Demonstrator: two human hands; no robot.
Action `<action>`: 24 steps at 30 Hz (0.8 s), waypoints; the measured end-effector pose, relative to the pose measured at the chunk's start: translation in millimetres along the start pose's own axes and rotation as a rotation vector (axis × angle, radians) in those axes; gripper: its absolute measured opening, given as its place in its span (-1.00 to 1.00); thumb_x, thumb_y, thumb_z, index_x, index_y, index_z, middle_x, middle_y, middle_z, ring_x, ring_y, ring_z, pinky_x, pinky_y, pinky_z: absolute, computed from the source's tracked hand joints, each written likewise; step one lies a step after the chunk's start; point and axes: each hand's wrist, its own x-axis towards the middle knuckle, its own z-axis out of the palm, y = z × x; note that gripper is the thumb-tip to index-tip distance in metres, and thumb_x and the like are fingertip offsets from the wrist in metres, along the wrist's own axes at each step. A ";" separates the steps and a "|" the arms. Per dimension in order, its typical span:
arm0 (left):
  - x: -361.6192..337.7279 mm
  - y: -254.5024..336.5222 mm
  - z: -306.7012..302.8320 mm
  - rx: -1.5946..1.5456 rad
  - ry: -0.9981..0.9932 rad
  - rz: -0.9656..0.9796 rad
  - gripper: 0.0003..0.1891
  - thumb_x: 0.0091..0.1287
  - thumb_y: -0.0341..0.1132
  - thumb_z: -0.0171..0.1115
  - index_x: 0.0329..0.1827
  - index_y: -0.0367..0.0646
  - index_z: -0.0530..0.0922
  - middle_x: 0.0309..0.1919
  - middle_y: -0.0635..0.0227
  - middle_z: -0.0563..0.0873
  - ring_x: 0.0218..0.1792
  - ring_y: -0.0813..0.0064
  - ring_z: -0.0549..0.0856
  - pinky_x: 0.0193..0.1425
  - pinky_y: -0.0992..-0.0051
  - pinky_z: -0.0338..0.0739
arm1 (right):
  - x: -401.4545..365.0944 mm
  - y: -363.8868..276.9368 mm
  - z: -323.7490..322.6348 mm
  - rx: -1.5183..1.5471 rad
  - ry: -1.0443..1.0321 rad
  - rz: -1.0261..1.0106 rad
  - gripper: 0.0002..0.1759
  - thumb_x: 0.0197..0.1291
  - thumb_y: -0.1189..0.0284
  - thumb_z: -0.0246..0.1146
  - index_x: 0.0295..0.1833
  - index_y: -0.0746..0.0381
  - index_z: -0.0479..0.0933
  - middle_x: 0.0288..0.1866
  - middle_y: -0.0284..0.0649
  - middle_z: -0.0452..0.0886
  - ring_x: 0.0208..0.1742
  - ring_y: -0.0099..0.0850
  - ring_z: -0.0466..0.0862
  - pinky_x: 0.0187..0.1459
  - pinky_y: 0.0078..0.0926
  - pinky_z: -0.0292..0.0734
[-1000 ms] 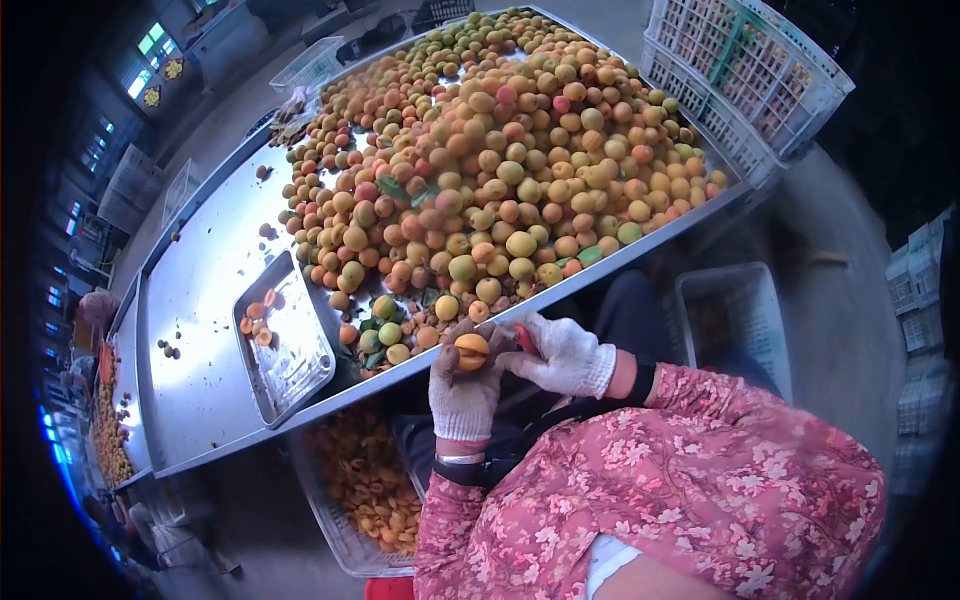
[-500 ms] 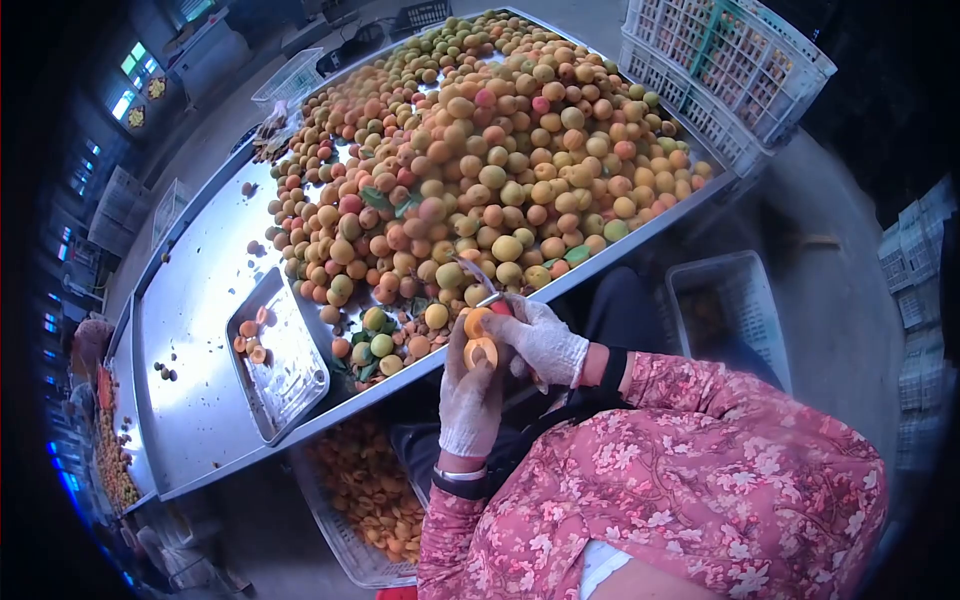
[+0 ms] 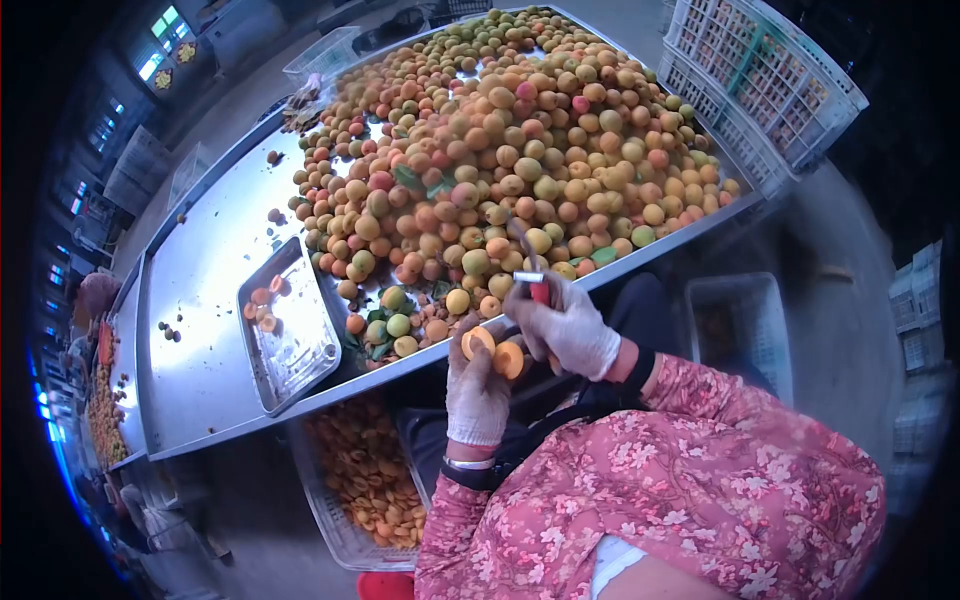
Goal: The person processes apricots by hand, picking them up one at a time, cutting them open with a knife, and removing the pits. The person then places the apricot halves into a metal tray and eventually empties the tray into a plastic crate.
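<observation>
Two halves of a cut apricot [image 3: 478, 341] show their orange flesh in the gloved fingers of my left hand [image 3: 476, 390], just off the table's front edge. My right hand [image 3: 570, 325], also gloved, is closed around a small knife [image 3: 538, 288] with a red handle, its curved blade pointing up toward the fruit. A large heap of whole apricots [image 3: 560, 160] covers much of the metal table [image 3: 210, 300] beyond my hands. Several cut pieces [image 3: 264, 300] lie in a metal tray [image 3: 300, 365] to the left.
Under the table stands a crate of apricot halves [image 3: 375, 490]. Another plastic crate [image 3: 740, 330] is on the floor at the right. Stacked crates [image 3: 765, 75] hold fruit at the table's right corner. A person [image 3: 97, 295] is at the far left.
The apricot halves have come apart, and both are in my left hand. My right hand has moved right and up, away from them, with the knife. The view has shifted slightly.
</observation>
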 end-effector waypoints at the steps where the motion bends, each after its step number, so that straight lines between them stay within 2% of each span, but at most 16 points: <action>1: -2.4 0.0 2.2 -0.003 -0.004 -0.010 -0.54 0.51 -0.28 0.06 0.41 -0.12 0.19 0.21 0.16 0.47 0.13 0.26 0.58 0.19 0.21 0.57 | -0.5 -19.2 5.9 0.060 -0.007 0.026 -0.88 0.32 0.42 0.25 -0.19 0.21 0.45 -0.57 -0.44 0.49 -0.67 -0.71 0.43 -0.64 -0.73 0.28; 3: -6.9 1.6 10.0 0.169 0.062 -0.072 -0.53 0.42 -0.43 0.07 0.37 -0.05 0.24 0.10 0.32 0.46 0.02 0.33 0.59 0.05 0.22 0.64 | 10.0 -17.9 14.5 0.156 0.053 -0.080 -0.88 0.32 0.44 0.26 -0.22 0.20 0.45 -0.61 -0.46 0.45 -0.68 -0.71 0.42 -0.66 -0.74 0.27; 4: -7.2 -0.2 12.5 0.195 0.088 -0.071 -0.50 0.36 -0.50 0.06 0.36 -0.04 0.24 0.03 0.33 0.45 -0.01 0.38 0.59 -0.02 0.25 0.66 | 14.4 -16.2 18.6 0.161 0.058 -0.162 -0.88 0.31 0.45 0.29 -0.21 0.19 0.46 -0.60 -0.46 0.46 -0.68 -0.72 0.43 -0.64 -0.76 0.29; 7: -12.0 0.5 23.2 0.271 0.120 -0.073 -0.52 0.36 -0.51 0.07 0.34 -0.06 0.24 0.06 0.32 0.45 0.00 0.40 0.58 0.02 0.27 0.65 | 21.6 -5.9 26.2 0.204 0.069 -0.279 -0.90 0.35 0.43 0.25 -0.11 0.20 0.50 -0.55 -0.41 0.51 -0.62 -0.67 0.48 -0.59 -0.71 0.34; 8: -12.1 -2.1 25.0 0.309 0.138 -0.027 -0.52 0.36 -0.50 0.09 0.33 -0.09 0.24 0.07 0.31 0.46 0.02 0.43 0.58 0.11 0.35 0.59 | 21.3 -3.3 25.9 0.206 0.069 -0.278 -0.90 0.35 0.43 0.25 -0.11 0.20 0.50 -0.55 -0.41 0.51 -0.62 -0.67 0.48 -0.59 -0.71 0.34; 11: -10.3 -9.8 15.5 0.458 0.132 0.060 -0.52 0.36 -0.49 0.12 0.33 -0.14 0.24 0.05 0.31 0.48 0.02 0.47 0.57 0.18 0.46 0.52 | 17.1 1.8 25.8 0.223 0.017 -0.278 -0.87 0.35 0.44 0.25 -0.07 0.22 0.49 -0.53 -0.40 0.51 -0.59 -0.63 0.51 -0.56 -0.68 0.38; 14: -9.8 -10.6 14.8 0.571 0.147 0.033 -0.50 0.36 -0.46 0.15 0.34 -0.18 0.22 0.04 0.30 0.50 0.04 0.49 0.57 0.19 0.50 0.49 | 12.2 4.2 25.8 0.172 -0.005 -0.308 -0.87 0.35 0.46 0.25 -0.06 0.23 0.49 -0.48 -0.40 0.51 -0.52 -0.64 0.52 -0.48 -0.68 0.42; 16: -11.3 -10.5 19.1 0.597 0.163 0.018 -0.51 0.36 -0.44 0.16 0.33 -0.20 0.23 0.03 0.29 0.51 0.03 0.50 0.57 0.17 0.50 0.50 | 10.2 4.3 27.0 0.098 -0.022 -0.464 -0.87 0.34 0.48 0.24 -0.05 0.24 0.49 -0.36 -0.41 0.52 -0.38 -0.68 0.52 -0.37 -0.71 0.44; 18: -12.5 -14.4 23.7 0.621 0.184 0.007 -0.51 0.37 -0.43 0.16 0.33 -0.23 0.25 0.02 0.28 0.53 0.02 0.50 0.58 0.14 0.50 0.51 | 8.8 7.4 24.8 0.012 -0.010 -0.529 -0.87 0.33 0.49 0.24 -0.05 0.24 0.49 -0.31 -0.41 0.51 -0.33 -0.69 0.51 -0.33 -0.72 0.43; 19: -13.1 -17.2 26.5 0.688 0.183 0.071 -0.57 0.36 -0.38 0.19 0.26 -0.25 0.32 -0.03 0.24 0.58 -0.03 0.47 0.61 0.09 0.47 0.52 | 9.6 7.8 25.0 -0.069 -0.004 -0.589 -0.86 0.33 0.51 0.24 -0.04 0.24 0.49 -0.26 -0.42 0.51 -0.27 -0.71 0.49 -0.28 -0.73 0.42; 20: -13.6 -17.5 28.5 0.762 0.190 0.145 -0.61 0.35 -0.34 0.21 0.19 -0.27 0.40 -0.09 0.20 0.64 -0.08 0.44 0.63 0.05 0.44 0.52 | 8.9 5.4 21.2 -0.227 0.048 -0.689 -0.86 0.33 0.52 0.24 -0.04 0.25 0.48 -0.28 -0.42 0.53 -0.23 -0.67 0.53 -0.20 -0.64 0.49; 21: -14.3 -17.9 30.1 0.877 0.195 0.169 -0.60 0.34 -0.34 0.21 0.20 -0.24 0.41 -0.13 0.16 0.65 -0.11 0.38 0.66 0.02 0.41 0.54 | 11.8 13.6 23.6 0.037 0.064 -0.579 -0.88 0.33 0.52 0.23 -0.05 0.25 0.48 -0.30 -0.43 0.52 -0.26 -0.68 0.51 -0.24 -0.67 0.46; 22: -13.7 -17.2 33.9 0.958 0.199 0.184 -0.60 0.34 -0.35 0.20 0.21 -0.24 0.41 -0.16 0.14 0.66 -0.14 0.35 0.68 0.00 0.39 0.55 | 11.1 16.3 23.1 0.178 0.048 -0.509 -0.90 0.35 0.51 0.22 -0.06 0.23 0.49 -0.33 -0.45 0.50 -0.33 -0.70 0.49 -0.32 -0.70 0.43; 23: -13.5 -17.2 37.3 1.038 0.203 0.192 -0.60 0.34 -0.35 0.20 0.22 -0.23 0.41 -0.19 0.12 0.67 -0.16 0.32 0.69 -0.01 0.38 0.56 | 13.7 16.9 20.1 0.188 0.119 -0.363 -0.91 0.36 0.48 0.22 -0.07 0.18 0.48 -0.39 -0.49 0.47 -0.42 -0.72 0.45 -0.41 -0.71 0.39; 24: -11.4 -25.2 31.5 0.999 0.201 0.212 -0.59 0.34 -0.36 0.19 0.22 -0.24 0.40 -0.21 0.11 0.68 -0.17 0.28 0.71 -0.02 0.38 0.56 | 17.3 17.3 19.0 0.330 0.145 -0.286 -0.91 0.36 0.44 0.24 -0.09 0.13 0.47 -0.48 -0.52 0.43 -0.53 -0.72 0.41 -0.52 -0.69 0.34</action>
